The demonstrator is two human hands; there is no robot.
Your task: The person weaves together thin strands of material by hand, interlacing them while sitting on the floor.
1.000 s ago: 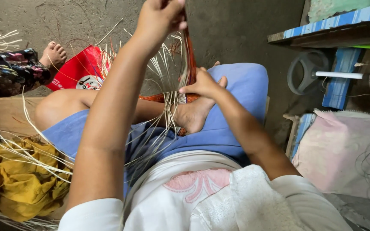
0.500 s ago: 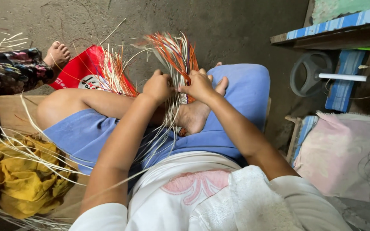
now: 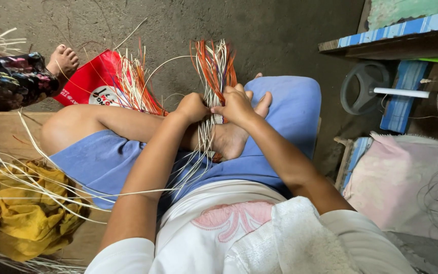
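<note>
I sit cross-legged in blue shorts, and both hands meet over my foot. My left hand [image 3: 192,107] and my right hand [image 3: 236,105] are closed on a bundle of thin straw strips [image 3: 214,71], cream and orange, that fans upward above them. A small woven band [image 3: 218,119] sits just below my hands. The strips' loose ends [image 3: 191,170] trail down across my lap. More orange and cream strips [image 3: 135,86] spread out behind my left forearm.
A red bag [image 3: 89,81] lies on the dirt floor beyond my knee. Another person's leg and foot [image 3: 63,60] reach in from the left. Yellow cloth [image 3: 24,218] and loose straw lie at lower left. A blue wooden bench [image 3: 396,40] and pale sack [image 3: 406,177] stand on the right.
My left hand came down from high above, where it was pulling a strand, and now meets my right hand on the bundle. The strips' tops have closed into a tighter upright fan.
</note>
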